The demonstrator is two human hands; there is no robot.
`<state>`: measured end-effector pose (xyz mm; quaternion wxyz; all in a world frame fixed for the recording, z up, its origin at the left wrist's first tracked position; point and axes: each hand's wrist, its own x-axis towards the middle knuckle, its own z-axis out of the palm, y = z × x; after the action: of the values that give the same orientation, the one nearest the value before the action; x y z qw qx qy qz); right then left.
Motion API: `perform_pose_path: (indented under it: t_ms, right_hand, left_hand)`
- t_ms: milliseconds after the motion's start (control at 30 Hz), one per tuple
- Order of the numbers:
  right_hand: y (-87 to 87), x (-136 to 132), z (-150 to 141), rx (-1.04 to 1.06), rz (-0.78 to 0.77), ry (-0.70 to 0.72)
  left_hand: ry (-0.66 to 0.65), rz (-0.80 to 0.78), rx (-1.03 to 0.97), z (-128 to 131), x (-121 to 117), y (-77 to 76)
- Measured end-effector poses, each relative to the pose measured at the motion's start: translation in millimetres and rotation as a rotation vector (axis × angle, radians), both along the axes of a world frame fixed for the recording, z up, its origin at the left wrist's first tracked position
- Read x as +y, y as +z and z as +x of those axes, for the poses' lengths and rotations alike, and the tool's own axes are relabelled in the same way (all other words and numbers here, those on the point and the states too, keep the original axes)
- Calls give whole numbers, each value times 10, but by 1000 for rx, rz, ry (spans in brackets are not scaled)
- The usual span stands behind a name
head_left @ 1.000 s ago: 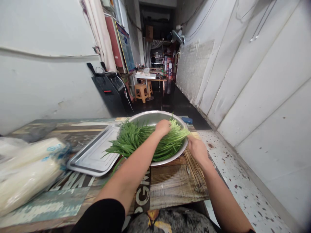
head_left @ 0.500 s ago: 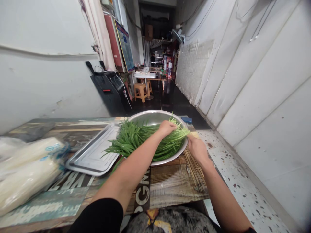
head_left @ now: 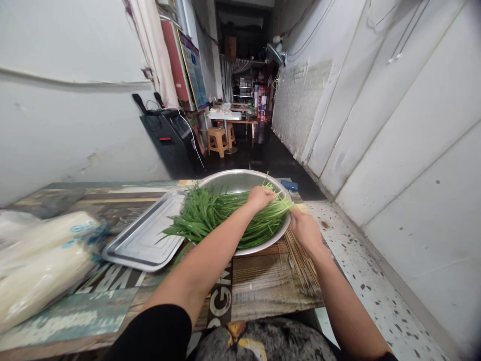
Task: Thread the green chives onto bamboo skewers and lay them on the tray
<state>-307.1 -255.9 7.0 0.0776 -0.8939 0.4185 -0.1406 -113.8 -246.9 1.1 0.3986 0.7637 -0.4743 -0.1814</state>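
Long green garlic chives point(head_left: 221, 208) lie in a wide steel bowl point(head_left: 235, 174), leaves to the left and pale stem ends to the right. My left hand point(head_left: 261, 197) reaches over the bowl, its fingers closed on some of the stems near their ends. My right hand point(head_left: 306, 228) is at the bowl's right rim, with bent fingers and fingertips against the stem tips. Whatever those fingers may hold is too small to make out. Thin wooden skewers point(head_left: 300, 260) lie on the table beneath and beside my right hand.
A shallow metal tray point(head_left: 146, 235) sits left of the bowl, leaf tips overhanging it. Plastic-wrapped pale packages point(head_left: 45, 265) cover the table's left side. A small blue object point(head_left: 289, 185) lies behind the bowl. Farther off stand a white table point(head_left: 225, 116) and orange stools point(head_left: 217, 142).
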Motion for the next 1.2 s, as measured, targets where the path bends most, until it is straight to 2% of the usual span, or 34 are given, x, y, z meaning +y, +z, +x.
perform_pose_path:
  t_ms: [733,933,1067,1133,1200]
  right_hand:
    - [-9,2,15,8,-1,-13]
    - [-1,16,40,-9,14,-135]
    - [27,23,41,20,5,-128]
    - [38,22,45,24,-5,-121]
    - [41,18,51,25,-8,-121]
  left_hand:
    - [-26,19,-32,-4,16,30]
    - [-36,10,-38,9,15,26]
    - [-43,22,-115,-17,28,30]
    - [-75,18,-149,-27,46,49]
    - [-175,7,-166,-20,72,82]
